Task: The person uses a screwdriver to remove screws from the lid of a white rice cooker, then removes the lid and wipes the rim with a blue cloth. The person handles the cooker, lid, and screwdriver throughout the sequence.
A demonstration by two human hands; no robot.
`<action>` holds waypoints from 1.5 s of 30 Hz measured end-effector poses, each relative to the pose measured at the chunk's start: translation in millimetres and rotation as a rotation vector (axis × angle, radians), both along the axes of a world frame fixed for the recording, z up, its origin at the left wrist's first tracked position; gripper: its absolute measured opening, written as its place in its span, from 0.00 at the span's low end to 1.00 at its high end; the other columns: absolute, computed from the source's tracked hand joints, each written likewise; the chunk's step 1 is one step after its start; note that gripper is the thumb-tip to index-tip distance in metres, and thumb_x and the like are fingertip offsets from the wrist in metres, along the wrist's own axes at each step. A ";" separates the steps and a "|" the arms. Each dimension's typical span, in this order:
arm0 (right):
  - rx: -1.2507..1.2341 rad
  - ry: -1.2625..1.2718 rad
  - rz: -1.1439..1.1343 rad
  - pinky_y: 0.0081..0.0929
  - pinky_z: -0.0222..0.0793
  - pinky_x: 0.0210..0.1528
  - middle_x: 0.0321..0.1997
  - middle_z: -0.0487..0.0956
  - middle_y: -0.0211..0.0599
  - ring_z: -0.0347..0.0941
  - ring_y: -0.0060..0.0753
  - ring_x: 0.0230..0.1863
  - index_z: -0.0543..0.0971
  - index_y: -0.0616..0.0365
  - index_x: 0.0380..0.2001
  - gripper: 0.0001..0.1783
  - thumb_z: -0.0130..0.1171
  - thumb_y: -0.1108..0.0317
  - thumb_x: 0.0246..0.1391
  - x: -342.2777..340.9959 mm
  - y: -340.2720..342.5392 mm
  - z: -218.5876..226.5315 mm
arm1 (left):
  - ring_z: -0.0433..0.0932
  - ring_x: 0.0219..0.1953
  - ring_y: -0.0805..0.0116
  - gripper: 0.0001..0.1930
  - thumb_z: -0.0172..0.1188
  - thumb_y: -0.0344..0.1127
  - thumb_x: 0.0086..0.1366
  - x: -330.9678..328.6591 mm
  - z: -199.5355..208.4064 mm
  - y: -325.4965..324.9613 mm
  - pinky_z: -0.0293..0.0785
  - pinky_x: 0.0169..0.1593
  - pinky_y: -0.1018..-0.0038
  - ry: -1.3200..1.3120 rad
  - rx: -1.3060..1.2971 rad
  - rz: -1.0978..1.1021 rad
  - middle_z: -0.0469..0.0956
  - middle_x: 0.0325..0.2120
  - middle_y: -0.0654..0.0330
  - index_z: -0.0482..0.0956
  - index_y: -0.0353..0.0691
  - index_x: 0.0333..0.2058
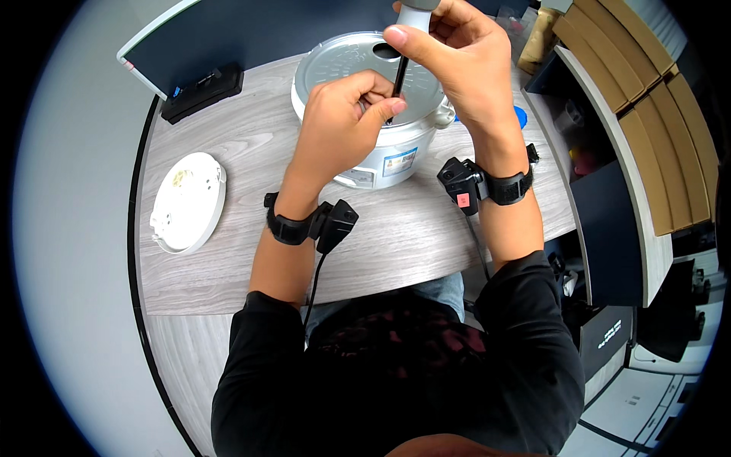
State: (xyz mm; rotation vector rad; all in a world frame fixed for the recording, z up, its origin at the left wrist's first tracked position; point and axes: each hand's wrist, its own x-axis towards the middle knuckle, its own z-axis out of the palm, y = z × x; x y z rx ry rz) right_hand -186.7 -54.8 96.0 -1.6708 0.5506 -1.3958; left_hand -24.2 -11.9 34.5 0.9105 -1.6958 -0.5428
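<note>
A white rice cooker [415, 145] stands in front of me, its grey lid top [335, 65] showing a round dark hole. My right hand [480, 68] is above it, fingers closed round the pale handle of a screwdriver [416, 18] that points down at the lid's near edge. My left hand [339, 122] is closed in a pinch round the lower black shaft, close to the tip. Its fingers hide whatever the tip meets. Apart on the left lies a round white lid cover [194, 202], its inner side up.
A black case [202, 93] sits at the back left before a dark partition [304, 27]. Something blue [520, 116] shows behind my right wrist. On the right stand a shelf unit [620, 228] and cardboard boxes [647, 114]. Cabled black devices [336, 226] are strapped to both wrists.
</note>
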 end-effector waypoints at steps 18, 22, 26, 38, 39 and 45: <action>-0.028 -0.026 0.080 0.21 0.76 0.48 0.42 0.82 0.35 0.78 0.20 0.42 0.74 0.64 0.47 0.16 0.65 0.79 0.57 -5.0 -14.9 -16.3 | 0.75 0.21 0.79 0.06 0.66 0.29 0.62 -0.9 -1.9 -0.5 0.68 0.25 0.80 0.012 0.008 0.002 0.84 0.23 0.58 0.84 0.32 0.34; -0.060 -0.082 0.203 0.20 0.75 0.48 0.42 0.82 0.35 0.78 0.20 0.43 0.74 0.65 0.52 0.20 0.64 0.80 0.56 -12.3 -22.2 -16.5 | 0.74 0.20 0.80 0.06 0.66 0.29 0.62 2.5 4.0 1.9 0.67 0.25 0.79 -0.068 0.048 0.009 0.83 0.23 0.59 0.84 0.33 0.35; 0.044 -0.199 0.294 0.19 0.74 0.48 0.43 0.81 0.36 0.78 0.20 0.43 0.72 0.66 0.56 0.23 0.63 0.81 0.57 -10.5 -12.7 -7.5 | 0.72 0.20 0.81 0.06 0.65 0.29 0.63 2.1 0.3 -0.6 0.65 0.24 0.79 0.031 0.037 -0.073 0.83 0.23 0.61 0.85 0.33 0.36; 0.041 -0.041 0.127 0.20 0.75 0.48 0.44 0.82 0.37 0.78 0.22 0.44 0.73 0.65 0.50 0.17 0.62 0.79 0.59 0.3 -3.7 -1.3 | 0.73 0.21 0.81 0.06 0.66 0.28 0.61 0.9 4.8 2.5 0.67 0.26 0.81 -0.044 0.036 0.023 0.82 0.21 0.61 0.85 0.33 0.37; 0.045 -0.078 0.165 0.20 0.75 0.48 0.44 0.82 0.37 0.78 0.23 0.44 0.73 0.65 0.51 0.17 0.62 0.78 0.59 -1.0 -2.0 0.8 | 0.73 0.21 0.81 0.07 0.66 0.29 0.61 0.2 5.8 3.1 0.66 0.26 0.81 -0.040 0.032 0.026 0.82 0.21 0.61 0.85 0.32 0.36; 0.006 -0.262 0.408 0.23 0.76 0.51 0.46 0.82 0.43 0.79 0.26 0.45 0.71 0.66 0.52 0.18 0.62 0.75 0.61 -4.4 -19.1 -11.5 | 0.71 0.25 0.82 0.08 0.64 0.31 0.65 6.7 5.4 2.8 0.69 0.34 0.82 -0.089 0.104 -0.060 0.80 0.23 0.67 0.85 0.33 0.40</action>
